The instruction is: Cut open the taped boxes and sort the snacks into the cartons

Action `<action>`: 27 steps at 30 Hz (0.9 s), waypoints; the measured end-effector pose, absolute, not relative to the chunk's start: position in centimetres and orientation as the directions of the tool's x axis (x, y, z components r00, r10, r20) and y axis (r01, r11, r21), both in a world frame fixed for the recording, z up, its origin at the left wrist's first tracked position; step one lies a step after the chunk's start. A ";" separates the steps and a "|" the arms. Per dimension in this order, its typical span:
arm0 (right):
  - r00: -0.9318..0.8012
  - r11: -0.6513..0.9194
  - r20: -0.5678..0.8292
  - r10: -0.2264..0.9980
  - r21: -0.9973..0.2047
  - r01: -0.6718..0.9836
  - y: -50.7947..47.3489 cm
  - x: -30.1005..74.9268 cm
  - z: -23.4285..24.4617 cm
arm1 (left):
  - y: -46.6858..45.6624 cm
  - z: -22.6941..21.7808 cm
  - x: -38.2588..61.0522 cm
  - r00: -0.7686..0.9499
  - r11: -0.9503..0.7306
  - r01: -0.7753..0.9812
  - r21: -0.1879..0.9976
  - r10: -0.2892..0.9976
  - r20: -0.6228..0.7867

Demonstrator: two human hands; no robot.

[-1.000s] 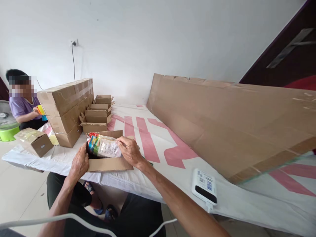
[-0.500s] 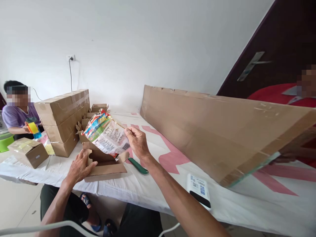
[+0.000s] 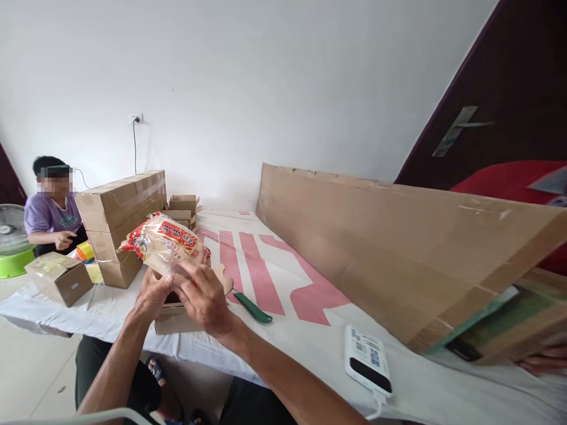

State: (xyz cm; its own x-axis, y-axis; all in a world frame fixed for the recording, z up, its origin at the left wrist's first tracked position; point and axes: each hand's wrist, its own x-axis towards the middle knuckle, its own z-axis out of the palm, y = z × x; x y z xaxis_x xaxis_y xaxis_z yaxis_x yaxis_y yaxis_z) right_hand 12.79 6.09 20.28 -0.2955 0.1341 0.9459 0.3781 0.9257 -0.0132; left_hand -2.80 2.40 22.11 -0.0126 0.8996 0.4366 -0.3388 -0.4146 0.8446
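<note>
Both my hands hold a clear snack packet (image 3: 165,242) with a red printed label, raised above a small open cardboard box (image 3: 173,319) at the table's near edge. My left hand (image 3: 153,293) grips the packet's lower left side from beneath. My right hand (image 3: 201,295) wraps round its lower right side, fingers curled. The box is mostly hidden behind my hands. A green-handled tool (image 3: 252,308) lies on the white and pink table cover (image 3: 283,283) just right of the box.
Stacked sealed cartons (image 3: 119,218) and several small open boxes (image 3: 183,203) stand at the back left. A taped box (image 3: 59,277) sits at the left edge, beside a seated person (image 3: 51,212). A long cardboard slab (image 3: 398,248) leans on the right. A white power bank (image 3: 367,359) lies near me.
My right hand lifted the packet out of the box and turned it over, so the red front faces me. My left hand left the box and took hold of the packet.
</note>
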 end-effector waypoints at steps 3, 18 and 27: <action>-0.355 0.921 0.930 0.090 0.057 0.384 5.4 12.7 19.5 | 2.5 22.0 -3.2 -0.054 -0.402 -0.393 0.827 0.908 0.416; -0.081 0.786 0.791 0.607 -0.581 0.213 9.3 15.9 18.8 | 2.7 20.7 -6.4 -0.027 -0.271 -0.449 0.851 0.956 0.291; -0.374 0.101 0.186 0.909 -0.967 -0.235 9.9 15.2 18.1 | 3.0 21.3 -5.9 -0.017 -0.306 -0.399 0.865 0.945 0.326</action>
State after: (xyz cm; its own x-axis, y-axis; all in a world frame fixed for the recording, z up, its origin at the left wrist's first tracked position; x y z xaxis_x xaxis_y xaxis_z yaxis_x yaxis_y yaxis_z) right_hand 15.17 9.86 18.08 -0.3735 0.9089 0.1856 -0.2351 0.1007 -0.9667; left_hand -5.89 2.97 21.30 -0.0167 0.9451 0.3264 -0.3988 -0.3056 0.8646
